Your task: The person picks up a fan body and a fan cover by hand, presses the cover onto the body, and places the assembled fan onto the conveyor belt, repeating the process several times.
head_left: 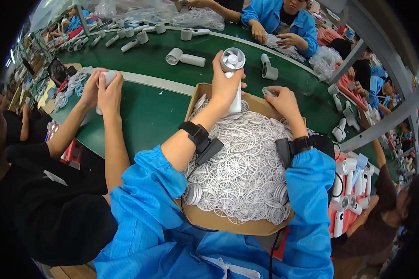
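My left hand (222, 88) is wrapped round a white handheld fan (233, 59) above the far edge of a cardboard box (252, 226). The fan's round head faces up with its blades bare, and its handle points down toward the box. At the box's far right corner, my right hand (284, 103) pinches a small round white fan grille (268, 91) between thumb and fingers, apart from the fan. Beneath both hands, a heap of spoked white fan grilles (239, 162) fills the box. Dark straps with small devices sit on both my wrists.
A green conveyor belt (149, 58) carries several white handheld fans, one lying fan (185, 57) just beyond my left hand. On the left, a co-worker's hands (108, 90) hold a white part. Across the belt sits a person in blue (284, 28). Metal posts (381, 125) rise at right.
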A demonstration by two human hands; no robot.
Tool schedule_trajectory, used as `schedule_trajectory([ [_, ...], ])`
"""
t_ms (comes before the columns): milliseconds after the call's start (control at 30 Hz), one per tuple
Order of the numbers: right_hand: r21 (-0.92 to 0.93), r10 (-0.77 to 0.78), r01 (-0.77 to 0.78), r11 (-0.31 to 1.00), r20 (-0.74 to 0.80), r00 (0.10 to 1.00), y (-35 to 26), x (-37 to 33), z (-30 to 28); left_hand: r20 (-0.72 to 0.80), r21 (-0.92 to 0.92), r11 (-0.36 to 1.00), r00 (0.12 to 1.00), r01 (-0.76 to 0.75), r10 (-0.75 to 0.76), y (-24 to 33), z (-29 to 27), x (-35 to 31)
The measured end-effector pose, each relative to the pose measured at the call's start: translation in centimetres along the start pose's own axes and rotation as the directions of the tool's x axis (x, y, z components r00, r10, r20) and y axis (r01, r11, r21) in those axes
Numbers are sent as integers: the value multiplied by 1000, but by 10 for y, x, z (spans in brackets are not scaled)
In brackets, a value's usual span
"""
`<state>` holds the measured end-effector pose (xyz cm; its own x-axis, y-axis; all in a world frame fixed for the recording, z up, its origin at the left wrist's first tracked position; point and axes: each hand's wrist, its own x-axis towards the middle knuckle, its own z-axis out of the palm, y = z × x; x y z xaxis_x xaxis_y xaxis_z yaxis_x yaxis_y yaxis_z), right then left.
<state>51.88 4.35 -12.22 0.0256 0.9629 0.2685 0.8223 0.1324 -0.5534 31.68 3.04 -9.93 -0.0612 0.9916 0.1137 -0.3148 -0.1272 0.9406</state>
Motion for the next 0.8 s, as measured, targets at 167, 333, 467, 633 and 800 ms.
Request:
schedule_trajectory([
  [167, 30, 62, -67, 997, 150, 987, 21, 7, 5, 98, 12, 1000, 995, 26, -27, 2, -7, -5],
  [333, 152, -1, 17, 988, -108, 994, -14, -10, 5, 182, 95, 996, 983, 5, -22, -2, -6, -3],
  [467, 213, -337, 448, 869, -410, 848, -48, -22, -5, 238, 205, 978, 971, -32, -18, -2, -7, -7],
  [633, -85, -583, 617, 782, -447, 678, -67, -28, -4, 326, 357, 888, 929, -290, 173, -12, -2, -6],
  [800, -119, -622, 639, 760, -419, 661, -59, -29, -11, 317, 376, 875, 929, -306, 188, -12, 4, -9],
])
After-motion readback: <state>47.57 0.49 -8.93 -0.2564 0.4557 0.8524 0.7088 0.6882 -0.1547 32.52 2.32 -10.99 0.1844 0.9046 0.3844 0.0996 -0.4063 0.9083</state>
